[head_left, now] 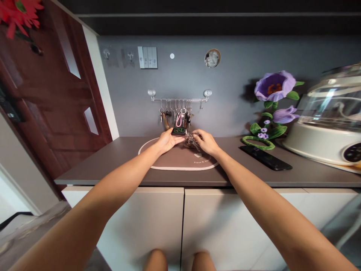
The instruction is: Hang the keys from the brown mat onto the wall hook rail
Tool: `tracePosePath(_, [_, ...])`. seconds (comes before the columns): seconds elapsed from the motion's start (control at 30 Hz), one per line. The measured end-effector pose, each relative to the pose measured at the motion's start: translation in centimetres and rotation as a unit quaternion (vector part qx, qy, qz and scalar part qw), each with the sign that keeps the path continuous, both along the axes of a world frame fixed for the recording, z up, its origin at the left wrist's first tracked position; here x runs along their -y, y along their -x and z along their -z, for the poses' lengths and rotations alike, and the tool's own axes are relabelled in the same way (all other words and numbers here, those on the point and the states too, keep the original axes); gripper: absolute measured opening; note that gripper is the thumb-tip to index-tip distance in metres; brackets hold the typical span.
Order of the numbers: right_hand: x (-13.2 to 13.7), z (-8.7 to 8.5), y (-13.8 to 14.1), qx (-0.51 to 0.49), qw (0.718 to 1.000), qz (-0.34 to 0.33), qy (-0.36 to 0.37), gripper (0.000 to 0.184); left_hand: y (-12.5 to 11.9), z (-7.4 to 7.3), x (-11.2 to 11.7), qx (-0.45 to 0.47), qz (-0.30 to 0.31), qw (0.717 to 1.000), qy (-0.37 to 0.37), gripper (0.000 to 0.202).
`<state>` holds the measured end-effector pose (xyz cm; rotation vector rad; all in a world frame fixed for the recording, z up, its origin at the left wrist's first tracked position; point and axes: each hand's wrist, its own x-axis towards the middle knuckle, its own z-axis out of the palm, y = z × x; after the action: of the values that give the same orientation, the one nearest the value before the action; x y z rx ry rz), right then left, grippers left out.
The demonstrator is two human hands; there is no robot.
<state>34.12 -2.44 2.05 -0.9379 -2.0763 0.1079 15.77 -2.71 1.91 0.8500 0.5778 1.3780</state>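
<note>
My left hand (167, 141) is closed on a black car key fob (178, 131) with green-outlined buttons, thumb on top and fingers beneath. A bunch of metal keys (191, 142) hangs at the fob's right end, seemingly joined to it. The fingertips of my right hand (207, 142) pinch at these keys. Both hands are over a brown oval mat (172, 161) with a pale rim and some lettering. Behind them a metal hook rail (180, 100) is fixed to the grey wall, carrying several key sets, one with a pink strap (178, 120).
On the right of the dark countertop (96, 165) lie a black phone (265, 157) and purple artificial flowers (275, 88). A white appliance (324, 139) with a clear dome stands beyond. Switches (148, 57) are on the wall; a red-brown door (53, 105) is at left.
</note>
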Motion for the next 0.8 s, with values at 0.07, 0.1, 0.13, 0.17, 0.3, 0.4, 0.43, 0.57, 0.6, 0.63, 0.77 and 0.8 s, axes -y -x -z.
tracePosePath(0.07, [0.34,-0.2,0.09,-0.004,1.0,-0.022,-0.005,0.025,0.01,-0.02,0.05,0.006,0.003,1.0,0.0,0.042])
tracePosePath(0.1, [0.46,-0.26,0.12,-0.006,1.0,-0.029,-0.006,0.025,0.02,-0.01,0.06,0.007,0.004,1.0,-0.001,0.043])
tracePosePath(0.13, [0.55,-0.3,0.14,-0.008,0.999,-0.033,-0.007,0.025,0.03,0.0,0.05,0.008,0.005,1.0,-0.003,0.043])
tracePosePath(0.17, [0.59,-0.31,0.15,-0.01,0.999,-0.035,-0.009,0.025,0.05,0.02,0.04,0.009,0.007,1.0,-0.005,0.042])
tracePosePath(0.3, [0.37,-0.07,0.16,-0.009,0.999,-0.043,-0.013,0.021,0.1,0.06,0.0,0.014,0.014,1.0,-0.014,0.041])
tracePosePath(0.4, [0.1,0.1,0.16,-0.006,0.999,-0.048,-0.019,0.019,0.12,0.02,0.07,0.019,0.023,0.999,-0.023,0.039])
tracePosePath(0.43, [0.05,0.11,0.15,-0.007,0.999,-0.05,-0.021,0.019,0.13,-0.01,0.1,0.021,0.025,0.999,-0.027,0.038])
tracePosePath(0.57, [0.09,-0.13,0.11,-0.023,0.998,-0.051,-0.024,0.021,0.31,-0.21,0.23,0.034,0.022,0.998,-0.041,0.036])
tracePosePath(0.6, [0.11,-0.22,0.09,-0.029,0.998,-0.048,-0.025,0.021,0.38,-0.25,0.24,0.036,0.021,0.998,-0.044,0.036])
tracePosePath(0.63, [0.12,-0.3,0.05,-0.037,0.998,-0.044,-0.025,0.021,0.46,-0.27,0.23,0.039,0.02,0.998,-0.045,0.036])
tracePosePath(0.77, [0.05,-0.54,-0.12,-0.09,0.995,-0.032,-0.015,0.021,0.68,-0.22,0.12,0.039,0.021,0.998,-0.05,0.037])
tracePosePath(0.8, [0.01,-0.57,-0.16,-0.103,0.994,-0.03,-0.01,0.021,0.69,-0.17,0.1,0.035,0.02,0.998,-0.052,0.037])
